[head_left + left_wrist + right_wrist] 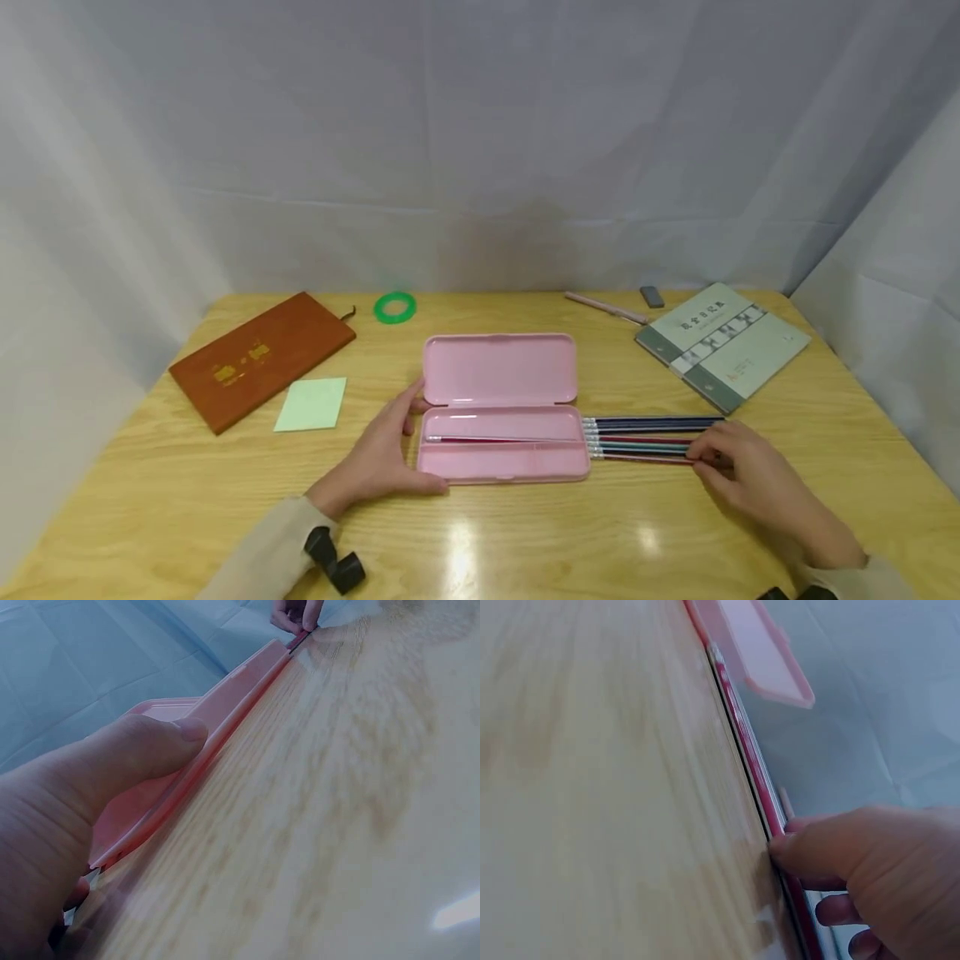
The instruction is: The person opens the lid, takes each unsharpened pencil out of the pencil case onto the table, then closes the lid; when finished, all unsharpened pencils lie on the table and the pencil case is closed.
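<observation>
Two hands at an open pink pencil case, with a row of pencils lying beside it.

In the head view, the pencil case [502, 406] lay open at the centre of the wooden table [525, 542], one pencil inside its tray; the left hand [378, 458] held its left end, thumb along the front edge and fingers curled round the side. Right of the case, the pencils [645, 437] lay side by side, and the right hand [750, 475] rested on their far ends, fingertips bent onto them. In the left wrist view, the thumb [142, 750] pressed the case's rim at left of centre. In the right wrist view, the right hand [870, 870] at lower right pinched a red pencil [757, 765]; whether it was lifted I cannot tell.
</observation>
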Tool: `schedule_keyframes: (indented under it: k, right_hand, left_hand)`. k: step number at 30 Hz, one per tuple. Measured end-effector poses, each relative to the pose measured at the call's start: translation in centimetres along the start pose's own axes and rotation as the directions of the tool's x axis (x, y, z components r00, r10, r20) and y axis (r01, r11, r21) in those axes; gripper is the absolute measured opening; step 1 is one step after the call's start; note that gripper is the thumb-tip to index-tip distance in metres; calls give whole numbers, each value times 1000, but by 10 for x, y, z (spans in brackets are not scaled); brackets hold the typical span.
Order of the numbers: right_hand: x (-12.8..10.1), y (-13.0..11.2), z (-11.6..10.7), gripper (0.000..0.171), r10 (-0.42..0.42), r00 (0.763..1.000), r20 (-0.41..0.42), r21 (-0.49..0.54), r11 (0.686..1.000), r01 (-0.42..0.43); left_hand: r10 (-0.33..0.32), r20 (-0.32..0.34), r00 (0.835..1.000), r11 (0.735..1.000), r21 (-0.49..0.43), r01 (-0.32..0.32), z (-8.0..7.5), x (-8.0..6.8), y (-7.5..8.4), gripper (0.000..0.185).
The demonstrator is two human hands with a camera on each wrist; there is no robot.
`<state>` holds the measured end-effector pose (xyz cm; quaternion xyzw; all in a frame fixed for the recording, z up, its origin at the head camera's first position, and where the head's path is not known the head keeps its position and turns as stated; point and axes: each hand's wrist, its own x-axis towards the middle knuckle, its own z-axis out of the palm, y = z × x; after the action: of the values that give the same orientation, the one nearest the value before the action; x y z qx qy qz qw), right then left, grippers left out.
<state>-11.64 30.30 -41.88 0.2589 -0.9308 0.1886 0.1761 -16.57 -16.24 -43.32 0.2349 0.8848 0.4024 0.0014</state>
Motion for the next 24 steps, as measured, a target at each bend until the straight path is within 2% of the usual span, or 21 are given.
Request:
schedule_keyframes:
  k: [5, 10, 13, 19, 21, 24]
  right_hand:
    - [16, -9, 14, 31, -27, 999, 26, 50, 998, 25]
    - [37, -23, 30, 28, -48, 998, 46, 138, 990, 41]
    - [54, -37, 41, 27, -92, 995, 32, 187, 979, 84]
    - [86, -71, 50, 27, -203, 975, 93, 133, 973, 190]
    - [93, -78, 52, 28, -247, 961, 125, 117, 965, 233]
    - [98, -85, 58, 27, -274, 946, 174, 131, 958, 253]
  left_hand:
    - [-28, -10, 1000, 1000, 5, 28, -1, -3, -1, 134]
    - [-8, -8, 1000, 1000, 5, 8, -2, -4, -1, 133]
    - [-5, -5, 1000, 1000, 7, 5, -1, -3, -2, 132]
    - [-8, 6, 1000, 1000, 1, 8, 2, 2, 1, 133]
    - [-4, 4, 1000, 1000, 1, 4, 1, 3, 3, 134]
    - [-7, 4, 1000, 1000, 5, 7, 0, 2, 4, 133]
